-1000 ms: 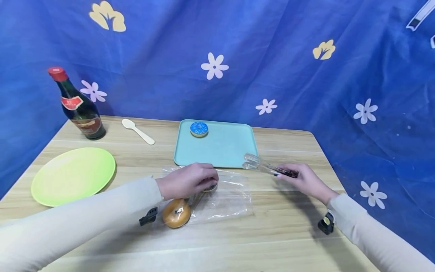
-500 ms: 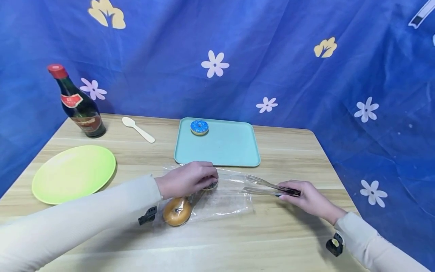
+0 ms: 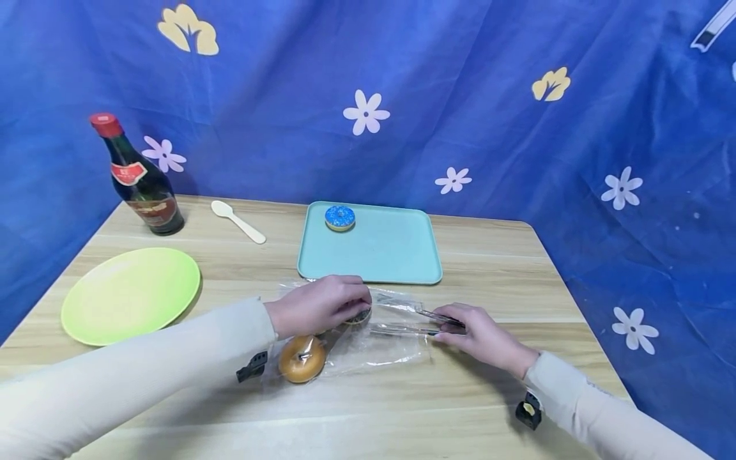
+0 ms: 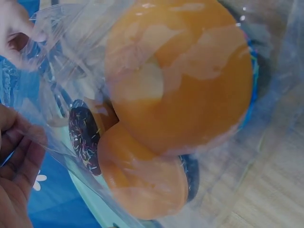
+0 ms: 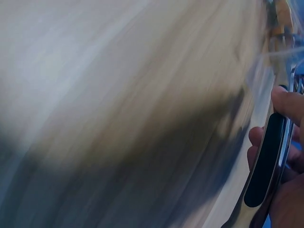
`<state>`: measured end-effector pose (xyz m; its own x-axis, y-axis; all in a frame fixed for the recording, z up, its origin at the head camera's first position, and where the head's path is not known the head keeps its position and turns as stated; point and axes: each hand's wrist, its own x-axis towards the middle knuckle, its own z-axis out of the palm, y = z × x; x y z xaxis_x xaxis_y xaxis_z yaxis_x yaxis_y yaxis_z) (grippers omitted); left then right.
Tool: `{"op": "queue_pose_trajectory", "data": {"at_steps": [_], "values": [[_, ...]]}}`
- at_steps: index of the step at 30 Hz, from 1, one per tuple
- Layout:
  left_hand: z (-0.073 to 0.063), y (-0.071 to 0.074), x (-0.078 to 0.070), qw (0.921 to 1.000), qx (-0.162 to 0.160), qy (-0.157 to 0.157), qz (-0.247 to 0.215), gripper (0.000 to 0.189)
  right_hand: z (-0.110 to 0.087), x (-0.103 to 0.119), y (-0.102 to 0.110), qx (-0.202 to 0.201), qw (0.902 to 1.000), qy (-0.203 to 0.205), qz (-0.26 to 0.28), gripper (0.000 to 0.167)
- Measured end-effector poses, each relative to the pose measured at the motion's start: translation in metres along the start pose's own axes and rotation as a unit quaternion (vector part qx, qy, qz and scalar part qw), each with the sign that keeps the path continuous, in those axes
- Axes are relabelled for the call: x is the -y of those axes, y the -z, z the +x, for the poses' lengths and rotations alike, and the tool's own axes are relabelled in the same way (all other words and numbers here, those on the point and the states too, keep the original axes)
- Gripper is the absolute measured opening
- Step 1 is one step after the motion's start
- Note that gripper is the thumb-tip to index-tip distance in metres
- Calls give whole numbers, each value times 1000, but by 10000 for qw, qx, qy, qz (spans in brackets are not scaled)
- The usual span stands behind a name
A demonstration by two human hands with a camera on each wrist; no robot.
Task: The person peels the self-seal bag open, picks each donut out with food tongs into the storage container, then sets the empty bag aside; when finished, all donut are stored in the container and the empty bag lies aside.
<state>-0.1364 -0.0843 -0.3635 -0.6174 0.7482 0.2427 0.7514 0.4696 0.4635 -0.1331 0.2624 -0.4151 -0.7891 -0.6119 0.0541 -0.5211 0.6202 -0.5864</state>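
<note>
My left hand (image 3: 324,303) grips the upper edge of a clear plastic bag (image 3: 397,361) lying on the table. Inside show a plain tan-sided donut (image 3: 301,361) and, under my fingers, part of a dark-topped one (image 3: 359,316). The left wrist view looks through the film at several donuts, one with chocolate icing and sprinkles (image 4: 85,137). My right hand (image 3: 483,335) holds metal tongs (image 3: 399,330) by their handles, dark inlay (image 5: 266,161) facing the wrist camera. The tongs' arms stand apart, their tips within the bag's mouth close to the dark-topped donut.
Behind the bag lies a turquoise tray (image 3: 391,249) bearing a blue-iced donut (image 3: 340,218). To the left are a green plate (image 3: 132,294), a cream spoon (image 3: 238,222) and a dark bottle (image 3: 146,185). A blue curtain (image 3: 276,128) hangs along the table's back.
My right hand has come down and then left, bringing the tongs from above the tray's corner into the bag's mouth. Their arms have spread. My left hand keeps its hold.
</note>
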Motion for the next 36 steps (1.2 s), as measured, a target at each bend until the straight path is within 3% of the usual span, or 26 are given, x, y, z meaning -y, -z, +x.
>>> {"op": "queue_pose_trajectory", "data": {"at_steps": [12, 26, 36], "values": [[5, -5, 0, 9998, 45, -73, 173, 9, 7, 13, -14, -82, 9999, -123, 55, 30], [-3, -2, 0, 9998, 5, -8, 178, 9, 10, 13, -13, -228, 9991, 369, 8, 28], [-4, -1, 1, 9998, -99, -107, 157, 9, -7, -2, 19, -55, 9994, 335, -118, 27]]}}
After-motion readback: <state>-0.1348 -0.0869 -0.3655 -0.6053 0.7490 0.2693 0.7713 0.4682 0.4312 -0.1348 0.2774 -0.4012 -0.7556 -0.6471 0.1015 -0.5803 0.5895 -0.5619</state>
